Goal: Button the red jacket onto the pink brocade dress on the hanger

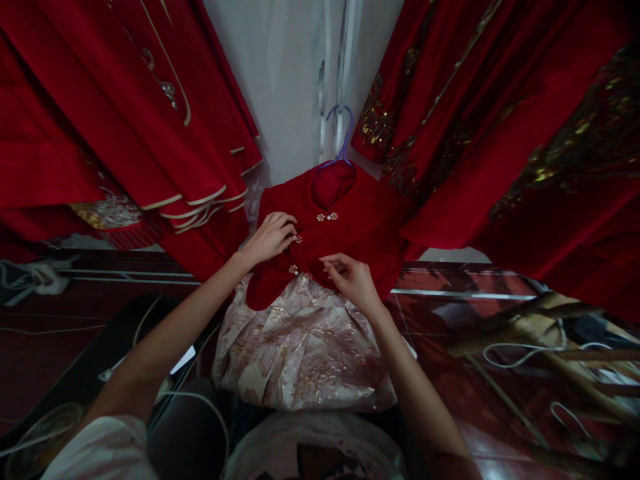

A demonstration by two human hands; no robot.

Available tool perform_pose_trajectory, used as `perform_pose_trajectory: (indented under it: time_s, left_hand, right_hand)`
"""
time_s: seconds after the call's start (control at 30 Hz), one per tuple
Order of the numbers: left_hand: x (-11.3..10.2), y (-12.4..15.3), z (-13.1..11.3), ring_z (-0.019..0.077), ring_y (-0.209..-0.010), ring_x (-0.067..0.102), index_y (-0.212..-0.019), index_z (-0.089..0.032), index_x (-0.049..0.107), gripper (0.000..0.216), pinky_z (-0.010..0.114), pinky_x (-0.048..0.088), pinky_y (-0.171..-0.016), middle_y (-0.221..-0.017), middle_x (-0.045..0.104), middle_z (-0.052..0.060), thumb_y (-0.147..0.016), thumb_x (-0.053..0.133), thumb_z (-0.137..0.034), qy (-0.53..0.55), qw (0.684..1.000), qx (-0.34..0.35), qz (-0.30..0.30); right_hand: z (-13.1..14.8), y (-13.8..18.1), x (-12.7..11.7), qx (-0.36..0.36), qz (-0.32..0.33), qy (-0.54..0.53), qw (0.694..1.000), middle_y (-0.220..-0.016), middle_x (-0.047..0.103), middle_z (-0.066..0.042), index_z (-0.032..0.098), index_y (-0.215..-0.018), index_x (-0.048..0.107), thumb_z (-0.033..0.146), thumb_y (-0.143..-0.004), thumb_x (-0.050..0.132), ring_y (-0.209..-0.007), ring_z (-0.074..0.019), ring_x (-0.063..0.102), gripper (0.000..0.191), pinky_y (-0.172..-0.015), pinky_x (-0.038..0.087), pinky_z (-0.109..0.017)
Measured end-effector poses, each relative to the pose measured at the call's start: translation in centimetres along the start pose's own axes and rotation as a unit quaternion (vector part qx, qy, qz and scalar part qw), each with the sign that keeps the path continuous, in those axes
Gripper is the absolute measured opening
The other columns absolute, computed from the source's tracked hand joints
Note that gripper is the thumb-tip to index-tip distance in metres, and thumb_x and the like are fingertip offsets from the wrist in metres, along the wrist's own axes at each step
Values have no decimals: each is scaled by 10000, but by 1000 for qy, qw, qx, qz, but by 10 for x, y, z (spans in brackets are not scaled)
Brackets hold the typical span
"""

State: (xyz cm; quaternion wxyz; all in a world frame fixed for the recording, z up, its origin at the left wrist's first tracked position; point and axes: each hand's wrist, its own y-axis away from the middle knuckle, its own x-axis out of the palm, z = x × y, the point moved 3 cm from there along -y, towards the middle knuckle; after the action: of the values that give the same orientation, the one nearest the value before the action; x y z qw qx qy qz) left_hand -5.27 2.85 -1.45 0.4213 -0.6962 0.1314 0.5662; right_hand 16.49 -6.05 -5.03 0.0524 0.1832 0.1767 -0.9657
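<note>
A sleeveless-looking red top lies over my lap on a purple hanger, with a pale, gold-patterned brocade skirt below it. Flower-shaped bead buttons sit down its front. My left hand is closed on the top's front edge, its fingertips at a flower button. Another flower button shows lower, by the loose lower flap. To the right, my right hand is just over the red cloth with thumb and forefinger pinched together; anything between them is too small to make out.
Red garments with cream edging hang at left, and red garments with gold sequins at right. Behind the hanger stands a pale cabinet. White cables cross a dark surface at left. A wooden frame stands at right.
</note>
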Motion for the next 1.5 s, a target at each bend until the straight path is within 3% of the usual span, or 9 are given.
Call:
perform_pose_trajectory:
  time_s: [0.17,0.43,0.63,0.97,1.07,1.2,1.3,1.4,1.5]
  left_hand:
    - [3,-4,0,176,-929,569,-965,-228,661,217,461,242,-1151,-891,630,31,-914,452,-197,33,998,30,49]
    - [-4,-43,-22,251,-1097,487,-1136,-226,630,269,481,310,-1050,-1111,574,92,-918,493,-301,14,999,4,-50]
    - [2,-74,-35,268,-1088,484,-1100,-201,648,259,479,349,-976,-1146,570,112,-905,524,-317,-18,998,13,-56]
    - [13,-86,-33,163,-802,658,-931,-181,653,190,486,262,-1152,-843,704,27,-926,506,-301,22,995,21,-97]
    - [9,-83,-35,145,-727,661,-930,-185,651,258,464,265,-1159,-775,698,13,-965,408,-266,-3,994,55,-97]
    - [-1,-82,-42,161,-796,674,-1008,-134,625,316,436,282,-1135,-828,697,58,-980,335,-257,-73,991,83,-70]
    - [-3,-85,-42,215,-871,676,-1018,-90,635,339,420,389,-997,-950,703,144,-955,358,-275,-127,991,45,2]
    - [3,-85,-32,249,-848,674,-893,-105,694,293,420,390,-916,-847,724,151,-891,437,-247,-200,973,-44,107]
    - [10,-81,-10,307,-907,651,-794,-104,718,269,471,344,-915,-778,719,170,-833,487,-235,-227,949,-169,138]
  right_hand:
    - [2,0,0,-2,2,-3,1000,-803,716,-26,208,-1017,691,304,-880,527,-669,-124,651,234,-609,512,-227]
    - [5,1,-3,1,2,-1,1000,-801,720,-29,208,-1023,693,315,-884,525,-669,-126,659,243,-597,514,-219]
    - [6,1,-8,3,-3,-3,1000,-799,722,-34,200,-1014,693,332,-874,544,-675,-138,672,243,-600,530,-229]
    - [7,2,-11,0,-5,3,1000,-829,719,-24,217,-1020,693,314,-883,535,-698,-140,669,231,-614,533,-243]
    - [13,-2,-17,-34,-70,37,996,-980,707,-53,217,-982,705,311,-881,538,-875,-168,666,216,-748,551,-287]
    - [27,-38,-23,-123,-180,23,976,-1178,640,-86,208,-1090,646,352,-879,551,-1169,-196,562,273,-1058,422,-377]
    - [36,-87,-8,-157,-126,-71,977,-1296,578,-92,202,-1242,532,458,-916,459,-1231,-174,528,420,-1085,397,-360]
    - [33,-123,13,-51,-101,-40,993,-1417,461,-159,138,-1370,404,591,-890,423,-1341,-235,421,660,-1110,347,-439]
    - [20,-123,13,62,-190,116,973,-1422,359,-330,-34,-1410,277,602,-829,524,-1370,-392,326,897,-1095,277,-569]
